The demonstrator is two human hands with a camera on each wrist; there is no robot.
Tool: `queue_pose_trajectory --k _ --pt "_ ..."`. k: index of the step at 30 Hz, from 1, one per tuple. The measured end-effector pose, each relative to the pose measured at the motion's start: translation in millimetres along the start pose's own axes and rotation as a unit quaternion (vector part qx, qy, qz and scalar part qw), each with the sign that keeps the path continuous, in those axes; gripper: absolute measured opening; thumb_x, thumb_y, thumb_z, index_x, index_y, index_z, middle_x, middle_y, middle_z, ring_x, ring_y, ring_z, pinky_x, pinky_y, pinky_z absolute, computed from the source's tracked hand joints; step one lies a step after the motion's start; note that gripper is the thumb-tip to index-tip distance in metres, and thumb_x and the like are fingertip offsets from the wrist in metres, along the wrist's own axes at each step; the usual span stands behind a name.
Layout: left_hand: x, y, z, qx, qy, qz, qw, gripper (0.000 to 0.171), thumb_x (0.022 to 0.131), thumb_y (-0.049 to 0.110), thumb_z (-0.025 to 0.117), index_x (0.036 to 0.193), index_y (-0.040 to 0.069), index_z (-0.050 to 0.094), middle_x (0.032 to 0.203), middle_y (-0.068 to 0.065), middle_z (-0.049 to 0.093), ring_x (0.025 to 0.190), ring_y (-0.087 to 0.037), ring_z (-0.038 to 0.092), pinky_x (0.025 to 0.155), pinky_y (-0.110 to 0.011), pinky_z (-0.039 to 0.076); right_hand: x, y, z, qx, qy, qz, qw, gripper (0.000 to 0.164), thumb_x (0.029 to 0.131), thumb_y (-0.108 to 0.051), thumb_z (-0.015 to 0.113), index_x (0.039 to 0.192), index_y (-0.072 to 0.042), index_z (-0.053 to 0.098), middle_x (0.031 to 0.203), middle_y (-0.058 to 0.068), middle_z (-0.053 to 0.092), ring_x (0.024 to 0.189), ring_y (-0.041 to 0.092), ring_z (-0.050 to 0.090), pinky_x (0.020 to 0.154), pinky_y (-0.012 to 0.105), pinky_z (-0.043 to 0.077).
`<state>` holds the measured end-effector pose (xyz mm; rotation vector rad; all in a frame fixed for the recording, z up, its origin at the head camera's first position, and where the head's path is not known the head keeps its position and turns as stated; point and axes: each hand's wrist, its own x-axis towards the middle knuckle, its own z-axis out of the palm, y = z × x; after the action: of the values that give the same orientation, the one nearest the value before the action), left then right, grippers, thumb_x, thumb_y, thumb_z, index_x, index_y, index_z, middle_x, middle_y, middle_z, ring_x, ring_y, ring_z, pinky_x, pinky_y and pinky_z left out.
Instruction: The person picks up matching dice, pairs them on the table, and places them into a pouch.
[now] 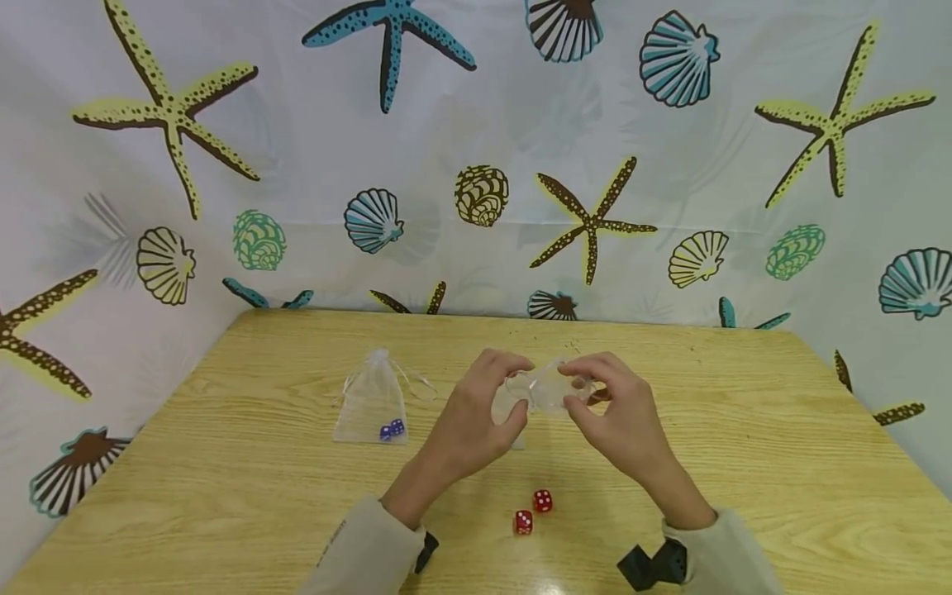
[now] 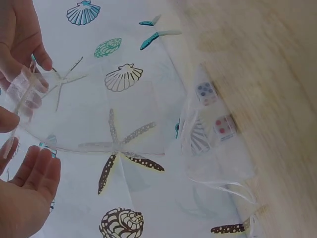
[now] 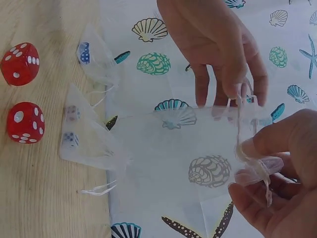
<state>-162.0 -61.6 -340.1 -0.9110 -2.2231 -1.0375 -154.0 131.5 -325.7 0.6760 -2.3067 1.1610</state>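
Note:
Between the two hands hangs a sheer white drawstring bag [image 1: 549, 388], held by its mouth; no dice show inside it. My left hand [image 1: 476, 413] holds one side of the mouth, and its thumb is at the drawstring in the right wrist view. With thumb and fingers, my right hand [image 1: 613, 409] pinches the other side, where the mesh gathers [image 3: 257, 171]. A second sheer bag [image 3: 89, 134], containing two pale dice, lies on the table behind my left hand. Two red dice [image 1: 543, 501] [image 1: 524, 522] lie nearer me.
To the left on the wooden table [image 1: 245, 463] lies another sheer bag [image 1: 369, 401] with two blue dice [image 1: 392, 429] in it. A white cloth [image 1: 446, 107] printed with shells and starfish hangs behind the table and along both sides.

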Motion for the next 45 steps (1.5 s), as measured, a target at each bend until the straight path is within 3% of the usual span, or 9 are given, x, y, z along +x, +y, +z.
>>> queue_pose_trajectory --k 5,12,16,19,22,25,36,40,45 --pt "0.6 5.4 4.0 0.024 -0.004 0.039 0.999 0.033 0.085 0.009 0.067 0.117 0.006 0.059 0.117 -0.01 0.053 0.105 -0.022 0.055 0.086 -0.037 0.051 0 1 7 -0.038 0.02 -0.033 0.999 0.032 0.075 0.01 0.072 0.105 -0.001 0.068 0.101 0.012 0.063 0.084 0.022 0.062 0.064 0.036 0.056" --pt "1.4 10.6 13.2 0.09 0.004 0.075 0.9931 0.031 0.089 0.016 0.067 0.119 0.011 0.061 0.116 -0.012 0.054 0.099 -0.024 0.06 0.082 -0.038 0.053 -2 -1 13 -0.078 0.042 -0.085 0.992 0.029 0.074 0.01 0.073 0.1 -0.001 0.068 0.097 0.01 0.063 0.077 0.02 0.061 0.063 0.031 0.055" --pt "0.4 11.9 16.6 0.111 0.01 0.065 0.9916 0.032 0.091 0.015 0.064 0.123 0.015 0.059 0.117 -0.011 0.056 0.09 -0.022 0.064 0.076 -0.035 0.055 -2 -3 15 -0.082 0.054 -0.093 0.991 0.023 0.075 0.009 0.072 0.096 -0.001 0.07 0.093 0.008 0.064 0.074 0.017 0.062 0.062 0.029 0.055" --pt "-0.2 12.4 18.4 0.128 0.017 0.051 0.9904 0.024 0.091 0.01 0.062 0.115 0.013 0.063 0.113 -0.01 0.059 0.085 -0.02 0.065 0.07 -0.032 0.055 -2 -3 15 -0.077 0.05 -0.089 0.992 0.02 0.077 0.009 0.07 0.094 -0.002 0.071 0.091 0.007 0.064 0.071 0.015 0.063 0.062 0.028 0.055" --pt "-0.5 12.1 20.1 0.168 0.034 0.036 0.9845 0.015 0.087 0.005 0.062 0.101 0.009 0.066 0.103 -0.007 0.064 0.076 -0.018 0.065 0.064 -0.03 0.054 -2 -4 15 -0.071 0.047 -0.089 0.992 0.02 0.078 0.011 0.067 0.092 -0.003 0.071 0.091 0.007 0.064 0.068 0.013 0.062 0.061 0.026 0.054" --pt "-0.6 11.7 21.1 0.212 0.05 0.021 0.9758 0.014 0.082 0.003 0.065 0.096 0.009 0.066 0.094 -0.005 0.067 0.068 -0.017 0.064 0.062 -0.03 0.053 -2 -4 16 -0.074 0.039 -0.092 0.992 0.022 0.077 0.013 0.065 0.093 -0.002 0.071 0.091 0.008 0.064 0.068 0.014 0.062 0.061 0.025 0.054" --pt "0.0 18.9 24.7 0.278 0.058 0.014 0.9586 0.04 0.073 0.007 0.074 0.113 0.007 0.066 0.108 -0.007 0.069 0.096 -0.022 0.067 0.078 -0.038 0.053 -1 -5 15 -0.121 0.01 -0.077 0.99 0.035 0.072 0.019 0.058 0.101 0.002 0.07 0.099 0.013 0.064 0.083 0.025 0.066 0.066 0.035 0.055" --pt "0.0 19.9 26.3 0.306 0.049 0.007 0.9507 0.042 0.073 0.008 0.075 0.114 0.007 0.066 0.112 -0.006 0.068 0.101 -0.021 0.065 0.082 -0.038 0.052 -1 -5 15 -0.125 0.004 -0.074 0.989 0.034 0.073 0.017 0.059 0.102 0.002 0.069 0.1 0.013 0.063 0.082 0.025 0.065 0.067 0.035 0.055" --pt "-0.1 16.7 24.4 0.341 0.034 0.027 0.939 0.041 0.075 0.013 0.074 0.114 0.005 0.067 0.115 -0.007 0.068 0.102 -0.021 0.065 0.084 -0.036 0.052 -2 -3 12 -0.133 -0.001 -0.062 0.989 0.027 0.077 0.007 0.066 0.103 -0.001 0.069 0.104 0.011 0.063 0.079 0.021 0.063 0.065 0.033 0.054"
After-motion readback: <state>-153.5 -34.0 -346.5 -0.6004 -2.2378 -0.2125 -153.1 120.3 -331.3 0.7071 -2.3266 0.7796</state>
